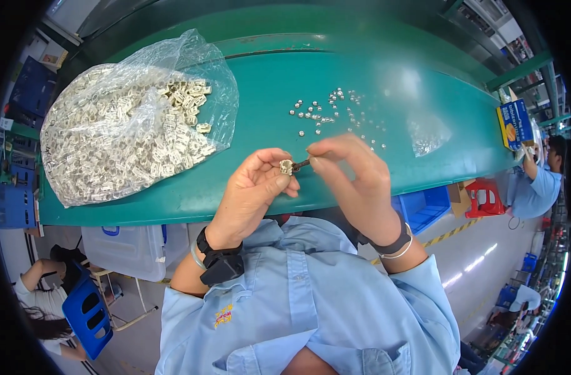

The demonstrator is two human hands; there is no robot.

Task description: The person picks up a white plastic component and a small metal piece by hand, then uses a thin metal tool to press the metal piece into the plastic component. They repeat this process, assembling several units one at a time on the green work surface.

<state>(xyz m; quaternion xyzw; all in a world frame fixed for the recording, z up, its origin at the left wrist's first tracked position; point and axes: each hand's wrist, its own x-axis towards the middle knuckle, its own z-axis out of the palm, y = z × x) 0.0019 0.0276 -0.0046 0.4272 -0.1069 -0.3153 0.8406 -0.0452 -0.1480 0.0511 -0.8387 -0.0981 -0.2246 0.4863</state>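
Observation:
My left hand holds a small cream-coloured plastic part between thumb and fingers, above the front edge of the green table. My right hand pinches a short, thin dark piece whose inner end meets the cream part; its exact kind is too small to make out. Some blur softens the right fingers. Beyond my hands, several small shiny silver balls lie scattered on the tabletop. To the left, a large clear plastic bag is full of similar cream parts.
A small clear bag lies at the right on the table. Farther right stands a blue and yellow box. Below the table edge are a blue crate, a red stool and a translucent bin. Other people sit at both sides.

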